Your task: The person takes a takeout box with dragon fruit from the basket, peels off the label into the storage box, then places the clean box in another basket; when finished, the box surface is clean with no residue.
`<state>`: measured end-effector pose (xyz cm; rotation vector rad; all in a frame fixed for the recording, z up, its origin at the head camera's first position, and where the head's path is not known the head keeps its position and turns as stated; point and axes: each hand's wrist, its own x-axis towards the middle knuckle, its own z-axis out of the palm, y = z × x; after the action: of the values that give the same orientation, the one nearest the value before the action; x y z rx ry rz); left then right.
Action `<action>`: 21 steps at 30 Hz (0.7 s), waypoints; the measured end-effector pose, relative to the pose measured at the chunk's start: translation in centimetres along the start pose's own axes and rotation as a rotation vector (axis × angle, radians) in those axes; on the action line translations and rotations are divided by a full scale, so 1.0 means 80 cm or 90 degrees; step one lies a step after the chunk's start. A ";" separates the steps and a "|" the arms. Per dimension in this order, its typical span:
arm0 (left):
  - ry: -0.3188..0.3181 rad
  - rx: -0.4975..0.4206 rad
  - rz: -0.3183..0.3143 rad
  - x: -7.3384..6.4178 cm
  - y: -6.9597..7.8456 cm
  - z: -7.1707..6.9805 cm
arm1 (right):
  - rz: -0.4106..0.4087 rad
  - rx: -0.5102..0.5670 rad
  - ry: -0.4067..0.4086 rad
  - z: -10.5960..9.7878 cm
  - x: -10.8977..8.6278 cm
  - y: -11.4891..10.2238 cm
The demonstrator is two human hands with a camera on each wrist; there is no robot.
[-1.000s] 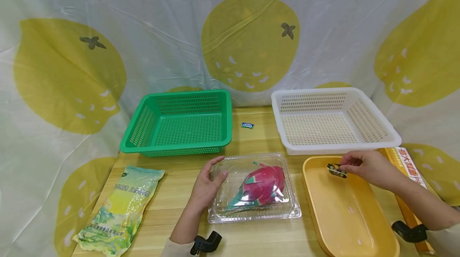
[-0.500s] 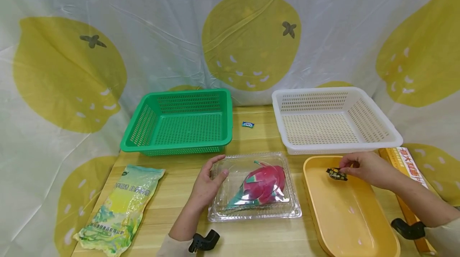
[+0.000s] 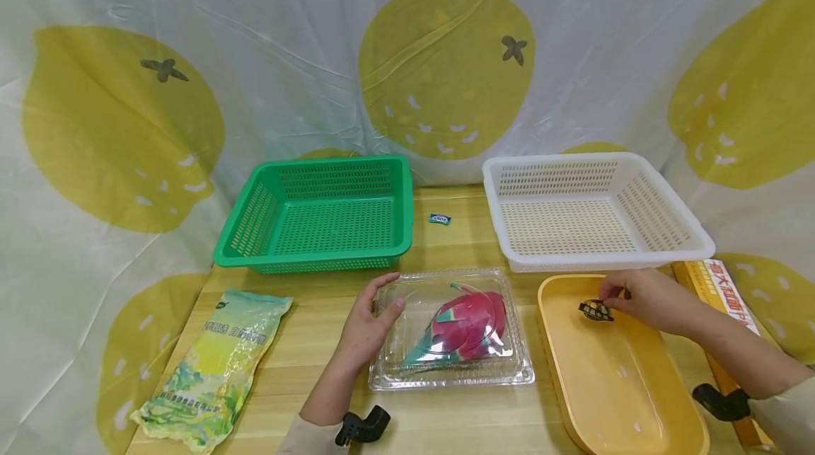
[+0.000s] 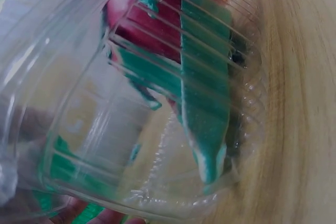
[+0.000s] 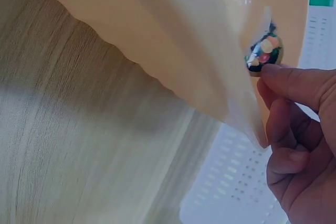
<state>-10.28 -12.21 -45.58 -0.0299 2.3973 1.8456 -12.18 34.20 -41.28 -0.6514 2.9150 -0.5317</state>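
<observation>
My right hand [image 3: 652,299] pinches a small dark wrapped candy [image 3: 596,310] between thumb and fingertips, over the far end of the yellow plastic tub [image 3: 620,384]. The right wrist view shows a shiny, multicoloured print on the candy's wrapper [image 5: 265,51]. My left hand [image 3: 368,331] lies against the left side of a clear plastic clamshell box [image 3: 452,383], thumb at the lid and fingers spread towards its back corner. A pink and green dragon fruit [image 3: 472,324] is inside the box. Most of the left fingers are out of the left wrist view; a few fingertips [image 4: 107,216] show below the box.
A green basket [image 3: 313,264] stands back left, a white basket [image 3: 576,262] back right. Between them lies a small blue wrapped candy [image 3: 440,219]. A printed food bag [image 3: 213,370] is at left. An orange and white box [image 3: 726,292] lies right of the tub.
The dark candy has turned slightly in my right fingertips, so its printed side now faces up more. My left hand and the box hold their place.
</observation>
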 end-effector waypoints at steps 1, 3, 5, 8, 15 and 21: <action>0.001 0.001 -0.004 0.000 0.000 0.000 | -0.005 -0.007 0.001 0.001 0.000 0.000; 0.001 0.003 -0.008 0.000 0.000 0.000 | -0.009 -0.022 0.004 0.002 0.000 0.000; 0.001 0.005 -0.010 -0.001 0.000 0.000 | -0.005 -0.036 0.002 0.003 0.001 -0.001; 0.001 0.006 -0.008 -0.001 -0.001 0.000 | 0.000 -0.046 -0.002 0.004 0.001 -0.001; 0.003 0.003 -0.013 0.002 0.002 0.001 | -0.006 -0.024 0.013 -0.002 0.001 0.000; 0.005 0.001 -0.007 0.000 0.001 0.000 | 0.020 0.041 0.063 -0.018 -0.004 -0.002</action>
<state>-10.31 -12.19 -45.53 -0.0508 2.3985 1.8422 -12.11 34.63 -39.84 -0.5871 2.9800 -0.6704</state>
